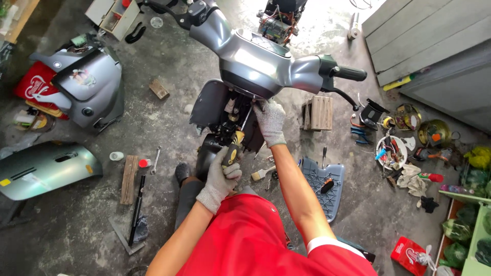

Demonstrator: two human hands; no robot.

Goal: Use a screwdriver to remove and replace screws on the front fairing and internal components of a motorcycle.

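The silver-grey plastic handlebar cowl of the scooter (255, 61) is serving as the landmark. Directly below it, the left hand (221, 176), in a grey knitted glove, is gripping the yellow-and-black handle of a long-shafted screwdriver (232, 152), fingers closed around it. The thin metal shaft is running up toward the cowl's underside. The right hand (270, 121), also gloved in grey, is pressing against the exposed black steering column (230, 115) just beneath the cowl's lower edge, its fingers bunched at the shaft's tip; whether they are pinching anything cannot be told. The hands are working apart, one above the other. Right of the cowl, a small wooden crate (318, 113) is standing on the concrete floor (169, 128). Far left of it, a detached silver body panel (87, 84) is lying.
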